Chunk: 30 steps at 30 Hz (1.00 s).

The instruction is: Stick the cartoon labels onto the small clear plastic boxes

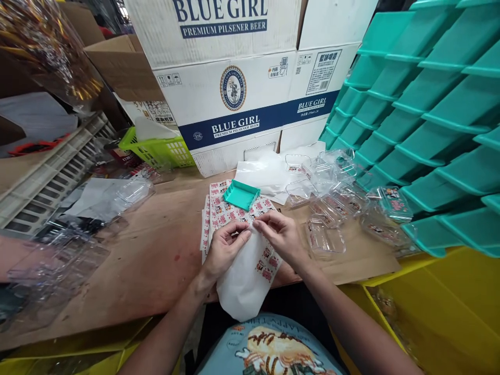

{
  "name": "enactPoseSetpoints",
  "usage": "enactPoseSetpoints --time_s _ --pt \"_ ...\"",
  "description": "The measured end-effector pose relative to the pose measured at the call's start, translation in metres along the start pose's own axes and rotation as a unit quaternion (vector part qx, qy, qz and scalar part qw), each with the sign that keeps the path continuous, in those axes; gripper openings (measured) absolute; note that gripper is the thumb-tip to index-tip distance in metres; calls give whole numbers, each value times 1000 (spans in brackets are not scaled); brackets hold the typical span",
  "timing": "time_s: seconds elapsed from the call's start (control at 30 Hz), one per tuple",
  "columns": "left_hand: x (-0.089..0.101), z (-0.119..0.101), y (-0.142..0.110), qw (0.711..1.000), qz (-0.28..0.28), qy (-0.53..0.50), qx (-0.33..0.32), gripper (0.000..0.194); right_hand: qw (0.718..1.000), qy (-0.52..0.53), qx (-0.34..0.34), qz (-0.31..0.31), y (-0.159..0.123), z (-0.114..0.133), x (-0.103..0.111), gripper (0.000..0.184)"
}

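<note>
On the left, we have clear plastic cases (135, 192). In the middle, our left hand (223, 249) pinches the far end of a white sheet (245, 278), which droops toward us over printed sticker sheets (217, 211). Beyond it, a teal tray (241, 195) lies on them. Our right hand (282, 235) pinches the same end, with more clear boxes (327, 237) farther right.

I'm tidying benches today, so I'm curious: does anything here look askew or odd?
Yes: beyond the right hand, clear plastic cases lie in a loose, overlapping jumble at mixed angles, unlike the orderly stacked teal trays farther right. Nothing looks plainly broken.
</note>
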<state>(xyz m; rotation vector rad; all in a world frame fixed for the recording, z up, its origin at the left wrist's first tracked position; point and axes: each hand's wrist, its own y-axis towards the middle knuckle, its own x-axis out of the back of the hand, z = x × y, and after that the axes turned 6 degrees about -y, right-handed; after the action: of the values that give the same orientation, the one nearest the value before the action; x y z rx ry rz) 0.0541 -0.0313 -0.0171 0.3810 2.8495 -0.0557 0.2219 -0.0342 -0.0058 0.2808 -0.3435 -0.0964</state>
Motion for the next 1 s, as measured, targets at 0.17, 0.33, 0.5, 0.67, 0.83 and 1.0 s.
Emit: enactPoseSetpoints --time_s 0.17,0.33,0.5,0.67,0.83,1.0 --pt "11 6 1 999 -24 17 22 22 995 61 -69 -38 9 -14 12 24" --pt "35 7 13 958 -131 240 -89 30 979 68 -23 -191 18 -9 32 22" --pt "4 -10 6 985 -26 167 -24 47 979 -35 94 -177 16 -4 28 18" --pt "-30 -13 7 962 42 -219 154 44 981 -73 172 -49 2 -7 24 18" --pt "-31 -5 10 971 -92 -221 31 23 984 150 -98 1 -14 -7 11 26" --pt "-34 -1 -5 995 -31 1 -96 29 975 191 -111 -24 -23 8 -4 20"
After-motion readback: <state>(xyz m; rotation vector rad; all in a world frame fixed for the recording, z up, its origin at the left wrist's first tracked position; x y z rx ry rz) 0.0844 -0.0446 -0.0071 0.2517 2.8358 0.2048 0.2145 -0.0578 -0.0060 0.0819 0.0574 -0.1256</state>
